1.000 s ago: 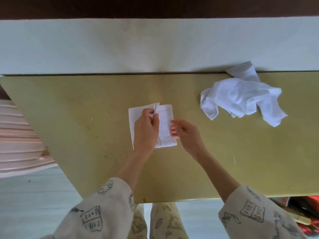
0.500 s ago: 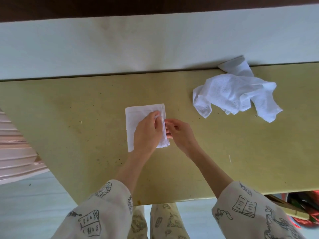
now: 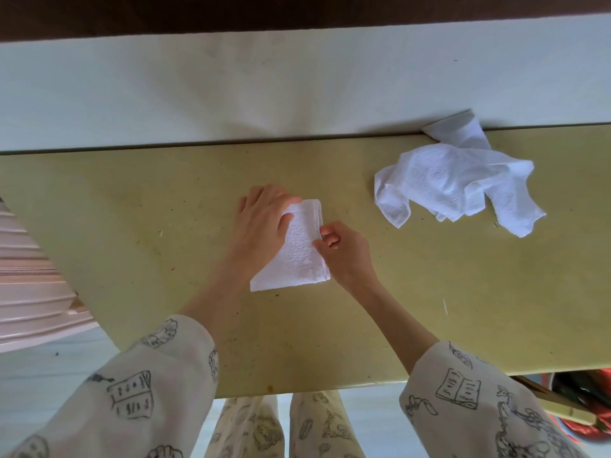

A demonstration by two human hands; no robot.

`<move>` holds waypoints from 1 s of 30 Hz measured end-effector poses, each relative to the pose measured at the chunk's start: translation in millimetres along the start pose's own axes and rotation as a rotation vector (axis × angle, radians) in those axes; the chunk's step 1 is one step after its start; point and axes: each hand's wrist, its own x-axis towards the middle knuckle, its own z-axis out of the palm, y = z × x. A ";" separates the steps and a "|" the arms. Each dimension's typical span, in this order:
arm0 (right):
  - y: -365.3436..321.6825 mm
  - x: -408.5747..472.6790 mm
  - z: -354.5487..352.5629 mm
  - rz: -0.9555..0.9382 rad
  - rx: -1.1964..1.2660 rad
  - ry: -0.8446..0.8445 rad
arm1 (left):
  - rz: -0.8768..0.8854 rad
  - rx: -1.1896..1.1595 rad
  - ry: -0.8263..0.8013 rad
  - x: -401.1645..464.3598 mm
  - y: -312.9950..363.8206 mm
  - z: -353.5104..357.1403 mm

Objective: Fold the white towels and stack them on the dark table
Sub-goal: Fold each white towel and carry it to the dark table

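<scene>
A small folded white towel (image 3: 297, 256) lies in the middle of the yellow-green table (image 3: 132, 209). My left hand (image 3: 261, 226) rests flat on its left and upper part, fingers straight and thumb on the cloth. My right hand (image 3: 344, 249) pinches the stacked layers at the towel's right edge with curled fingers. A crumpled white towel heap (image 3: 453, 183) sits at the table's far right; how many towels it holds cannot be told.
Behind the table runs a wide white surface (image 3: 231, 94), and beyond it a dark brown strip (image 3: 297, 11) at the top edge. A pink ribbed object (image 3: 29, 276) stands at the left. Red items (image 3: 588, 391) lie under the table's right corner.
The towel's flap has been folded over, so it is narrower. My left hand slid left and flattened on it. My right hand came in onto the right edge.
</scene>
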 end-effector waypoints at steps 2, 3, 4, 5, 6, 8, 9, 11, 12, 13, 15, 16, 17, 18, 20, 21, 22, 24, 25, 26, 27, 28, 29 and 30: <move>-2.0 1.8 -1.9 -0.012 -0.026 -0.005 | -0.004 0.024 -0.103 8.5 1.3 -2.7; -3.1 2.4 -3.4 -0.021 -0.046 -0.001 | -0.030 0.018 -0.128 8.6 1.5 -3.8; -4.1 3.0 -5.0 -0.032 -0.064 0.006 | -0.069 0.002 -0.135 5.5 1.0 -4.3; -4.8 3.4 -6.9 -0.044 -0.078 0.011 | -0.122 -0.017 -0.133 -0.7 1.1 -5.1; -5.0 3.3 -8.9 -0.054 -0.084 0.012 | -0.183 -0.035 -0.136 -9.3 1.2 -5.2; -3.5 1.7 -14.1 -0.058 -0.072 0.008 | -0.299 -0.073 -0.164 -27.5 2.8 -5.4; -1.5 0.2 -17.3 -0.058 -0.059 0.015 | -0.345 -0.092 -0.179 -35.0 4.1 -6.2; 5.1 -4.1 -24.1 -0.059 -0.038 0.062 | -0.368 -0.098 -0.170 -43.8 5.7 -8.2; 9.0 -6.7 -26.9 -0.063 -0.035 0.094 | -0.333 -0.086 -0.148 -44.9 5.2 -8.5; 12.7 -9.8 -28.9 -0.071 -0.041 0.119 | -0.265 -0.067 -0.122 -44.2 4.2 -8.5; 19.6 -16.4 -29.1 -0.083 -0.075 0.148 | -0.095 -0.033 -0.095 -39.0 0.8 -6.2; 22.9 -19.4 -27.9 -0.082 -0.087 0.156 | -0.032 -0.024 -0.096 -35.3 -1.3 -4.5; 25.4 -22.3 -26.5 -0.074 -0.092 0.157 | 0.011 -0.024 -0.100 -31.5 -2.9 -3.1; 27.5 -24.6 -25.1 -0.061 -0.094 0.154 | 0.044 -0.028 -0.103 -27.9 -4.2 -1.6; 30.9 -28.5 -23.0 -0.044 -0.104 0.144 | 0.105 -0.036 -0.105 -22.8 -5.9 1.2; 32.2 -30.1 -22.3 -0.043 -0.111 0.145 | 0.124 -0.041 -0.101 -21.8 -6.0 2.4; 33.3 -31.6 -22.0 -0.043 -0.116 0.148 | 0.130 -0.049 -0.092 -21.6 -6.4 3.5; 34.8 -33.9 -21.8 -0.042 -0.125 0.156 | 0.116 -0.067 -0.063 -22.1 -7.3 5.1; 35.4 -34.6 -21.6 -0.044 -0.133 0.158 | 0.102 -0.073 -0.047 -22.3 -7.7 5.3; 36.1 -35.2 -21.5 -0.049 -0.141 0.159 | 0.083 -0.076 -0.036 -22.1 -8.0 5.1; 36.6 -35.6 -21.1 -0.054 -0.148 0.160 | 0.058 -0.077 -0.035 -21.5 -8.7 4.7; 37.2 -35.9 -20.8 -0.059 -0.149 0.160 | 0.031 -0.078 -0.044 -20.7 -9.6 4.7; 37.8 -36.1 -20.6 -0.062 -0.145 0.159 | 0.006 -0.080 -0.057 -19.6 -10.6 4.3; 38.4 -36.0 -20.5 -0.062 -0.141 0.156 | -0.016 -0.084 -0.069 -18.5 -11.4 3.9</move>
